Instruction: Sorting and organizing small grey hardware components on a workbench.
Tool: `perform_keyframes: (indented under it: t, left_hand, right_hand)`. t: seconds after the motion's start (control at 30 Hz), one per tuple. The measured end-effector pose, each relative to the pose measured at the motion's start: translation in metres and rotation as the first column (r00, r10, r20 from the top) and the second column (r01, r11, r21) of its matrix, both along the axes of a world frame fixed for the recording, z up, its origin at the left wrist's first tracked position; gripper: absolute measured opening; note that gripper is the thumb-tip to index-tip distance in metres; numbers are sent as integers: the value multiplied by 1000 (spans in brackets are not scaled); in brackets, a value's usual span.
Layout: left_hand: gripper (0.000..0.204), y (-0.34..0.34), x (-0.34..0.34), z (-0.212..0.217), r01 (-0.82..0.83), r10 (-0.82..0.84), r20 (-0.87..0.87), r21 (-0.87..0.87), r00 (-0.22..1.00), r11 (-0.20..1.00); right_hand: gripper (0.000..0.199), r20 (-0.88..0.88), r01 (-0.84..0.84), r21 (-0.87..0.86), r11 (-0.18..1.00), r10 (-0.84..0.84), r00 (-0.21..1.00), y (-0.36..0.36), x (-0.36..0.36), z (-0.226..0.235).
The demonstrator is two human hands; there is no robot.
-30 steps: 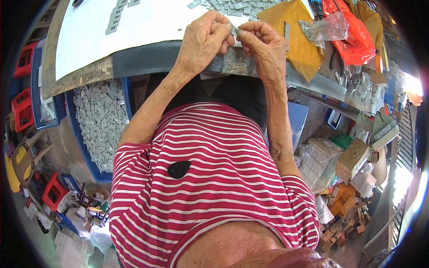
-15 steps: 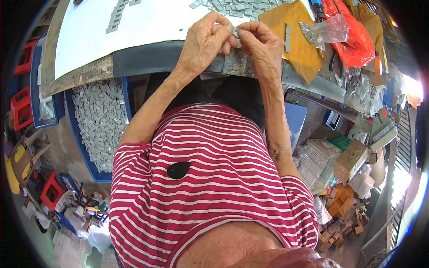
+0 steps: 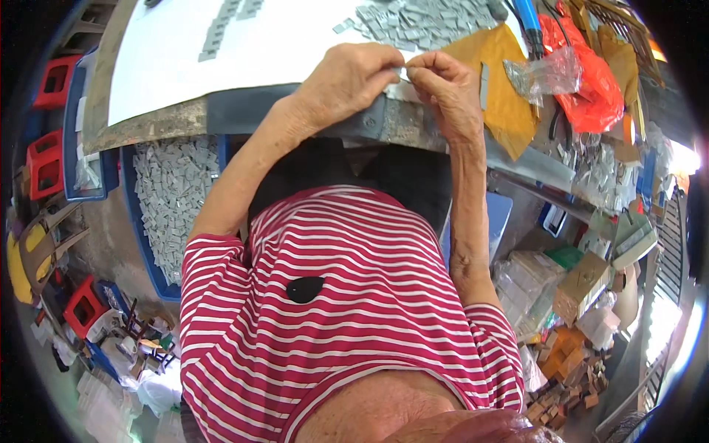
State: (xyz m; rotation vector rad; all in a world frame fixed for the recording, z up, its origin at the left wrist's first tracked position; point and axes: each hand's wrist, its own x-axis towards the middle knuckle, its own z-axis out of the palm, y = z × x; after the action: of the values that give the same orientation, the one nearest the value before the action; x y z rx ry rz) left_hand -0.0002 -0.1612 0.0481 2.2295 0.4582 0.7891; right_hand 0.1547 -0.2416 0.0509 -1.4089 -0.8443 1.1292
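Over the front edge of the white-topped table, my left hand and my right hand meet fingertip to fingertip. A small flat grey piece shows between them, pinched by both hands and mostly covered by the fingers. The back of my left hand faces up and hides its other fingers. Beyond my hands lies a loose heap of similar grey pieces. Farther left, more of them form a slanting row on the white surface.
Right of my hands lie a brown envelope with a grey strip on it, a clear plastic bag, a red bag and a blue-handled tool. Below the table's left side, a blue bin holds many grey pieces. Red stools stand left.
My left hand has turned so its back faces up, with its fingers stretched toward the right hand. Less of the grey piece shows. The whole view has shifted slightly.
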Motion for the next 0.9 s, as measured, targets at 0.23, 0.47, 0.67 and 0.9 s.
perform_keyframes:
  t: [0.23,0.47,0.67,0.9]
  left_hand:
    - [17,9,-7,0,-57,60,-24,83,998,995]
    - [19,49,-22,-6,-208,213,-74,75,974,975]
    - [17,112,-28,-20,-393,431,-60,313,901,865]
    - [17,147,-27,-39,-447,562,-82,517,823,730]
  right_hand:
    - [12,-116,-71,5,997,71,991,12,-2,1]
    - [18,-75,-11,85,996,17,997,18,-7,1]
    - [18,-53,21,52,998,-18,998,4,-8,4]
    - [17,-47,7,20,1000,-6,999,-12,-7,-2]
